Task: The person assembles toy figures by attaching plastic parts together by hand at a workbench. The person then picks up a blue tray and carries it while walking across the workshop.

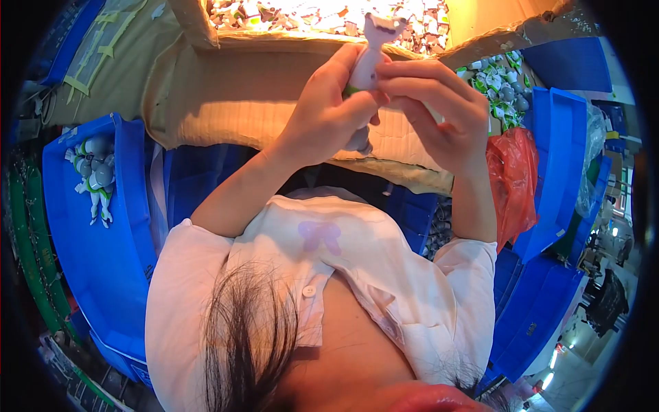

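Observation:
A small white toy figure (pixel 371 65) with a green band and a grey end is held up in front of my chest, its white forked end pointing away from me. My left hand (pixel 328 103) is closed around its body, the thumb lying across it. From the other side my right hand (pixel 436 103) pinches the figure with thumb and fingertips; I cannot tell whether a small part is also between them. Just beyond, a cardboard box (pixel 302 42) contains many small white and dark pieces under bright light.
A blue bin (pixel 103 254) on the left holds several grey and white toy figures (pixel 95 172). More green, white and grey figures (pixel 501 86) lie in a heap at the right, near a red plastic bag (pixel 511 185). Blue bins (pixel 556 158) stand along the right side.

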Available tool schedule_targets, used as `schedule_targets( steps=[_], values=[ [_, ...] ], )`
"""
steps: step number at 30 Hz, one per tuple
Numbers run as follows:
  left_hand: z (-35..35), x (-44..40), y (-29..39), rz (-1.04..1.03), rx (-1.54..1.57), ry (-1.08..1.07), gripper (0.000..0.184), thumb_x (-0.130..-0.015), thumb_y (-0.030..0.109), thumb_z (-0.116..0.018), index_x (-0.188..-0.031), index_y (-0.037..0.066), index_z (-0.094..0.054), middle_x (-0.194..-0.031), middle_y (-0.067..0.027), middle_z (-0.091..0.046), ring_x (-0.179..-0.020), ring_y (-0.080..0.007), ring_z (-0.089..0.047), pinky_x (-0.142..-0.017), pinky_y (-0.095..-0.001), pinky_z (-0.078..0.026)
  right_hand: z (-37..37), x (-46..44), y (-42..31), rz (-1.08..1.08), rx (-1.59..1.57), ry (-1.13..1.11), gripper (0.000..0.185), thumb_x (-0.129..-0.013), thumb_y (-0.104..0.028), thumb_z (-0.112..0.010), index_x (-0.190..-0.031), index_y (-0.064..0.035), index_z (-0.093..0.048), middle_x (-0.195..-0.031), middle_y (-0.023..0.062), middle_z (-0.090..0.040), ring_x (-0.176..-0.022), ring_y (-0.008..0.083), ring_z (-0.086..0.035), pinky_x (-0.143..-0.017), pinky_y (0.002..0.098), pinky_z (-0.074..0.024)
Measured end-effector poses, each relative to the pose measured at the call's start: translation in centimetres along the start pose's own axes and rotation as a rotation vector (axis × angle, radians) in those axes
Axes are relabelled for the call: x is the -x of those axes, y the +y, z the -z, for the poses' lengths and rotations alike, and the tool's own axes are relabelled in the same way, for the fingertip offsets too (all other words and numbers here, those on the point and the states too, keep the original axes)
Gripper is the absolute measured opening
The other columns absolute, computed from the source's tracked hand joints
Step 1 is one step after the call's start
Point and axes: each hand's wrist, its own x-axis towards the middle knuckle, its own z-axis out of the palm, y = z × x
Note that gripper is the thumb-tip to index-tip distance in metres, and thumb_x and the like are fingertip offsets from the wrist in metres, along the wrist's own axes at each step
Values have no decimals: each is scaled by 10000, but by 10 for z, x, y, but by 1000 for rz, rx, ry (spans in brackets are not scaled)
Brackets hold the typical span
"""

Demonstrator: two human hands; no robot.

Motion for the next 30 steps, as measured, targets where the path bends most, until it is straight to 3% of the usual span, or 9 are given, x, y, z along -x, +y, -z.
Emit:
schedule_targets(
  steps=[5, 14, 17, 19, 21, 23, 25, 27, 30],
  values=[
    [-5, 3, 9, -75, -307, -67, 158, -875, 172, -527, -912, 18, -539, -677, -11, -533, -590, -87, -548, -538, -230, -454, 3, -3, -9, -600, -559, 295, 313, -786, 16, -635, -1087, 31, -550, -985, 111, -589, -835, 146, -593, -707, 244, -499],
    [0, -2, 31, 518, 42, -1022, 346, -943, 329, -407, -891, 25, -564, -620, -1, -537, -547, -71, -537, -467, -215, -437, 22, 12, 0, 97, -1333, -384, 260, -855, -176, -528, -749, 12, -674, -823, 179, -641, -680, 234, -631, -610, 342, -520],
    [-6, -21, 37, 271, -401, -835, 294, -915, 293, -473, -851, 14, -539, -614, -64, -550, -571, -146, -577, -498, -294, -458, 42, 32, -2, -96, -1085, -194, 279, -870, -194, -500, -804, 13, -675, -856, 175, -645, -685, 226, -631, -621, 343, -520],
    [-13, -29, 31, 70, -691, -787, 271, -898, 271, -495, -831, 10, -526, -618, -98, -546, -581, -216, -570, -519, -332, -452, 59, 42, -8, -759, -760, 105, 403, -867, -299, -533, -1119, 15, -546, -931, 155, -632, -670, 112, -610, -523, 210, -483],
    [-22, -32, 24, -128, -1035, -708, 234, -854, 224, -537, -787, 3, -498, -655, -175, -530, -644, -383, -512, -584, -420, -420, 60, 61, 1, -723, -831, 83, 367, -866, -264, -567, -1104, 11, -518, -976, 117, -610, -639, 56, -577, -472, 157, -430],
    [-29, -37, 15, -151, -1074, -761, 252, -872, 248, -520, -804, 5, -510, -645, -149, -540, -610, -336, -535, -560, -390, -431, 57, 70, -2, -981, -699, -93, 209, -881, -184, -565, -974, 2, -541, -955, 79, -580, -580, 37, -543, -455, 150, -400],
    [-33, -40, 8, -161, -1111, -818, 275, -891, 271, -502, -821, 7, -522, -636, -124, -550, -576, -288, -557, -537, -360, -442, 56, 78, -9, -894, -691, -12, 97, -808, -57, -619, -854, -19, -542, -869, 68, -559, -618, 86, -547, -479, 192, -411],
    [-31, -43, 1, 690, -361, -974, 338, -921, 337, -457, -866, 15, -543, -637, -60, -557, -535, -151, -563, -501, -280, -451, 63, 78, -22, -34, 141, -176, 171, -701, -57, -668, -834, -22, -566, -852, 76, -554, -711, 176, -557, -551, 259, -444],
    [-32, -40, -24, 766, -47, -971, 375, -931, 369, -436, -897, 15, -555, -650, -30, -550, -529, -74, -535, -488, -225, -447, 68, 93, -18, -4, 170, -112, 255, -632, -74, -683, -861, -20, -583, -907, 97, -559, -802, 254, -544, -654, 324, -469]
  ],
)
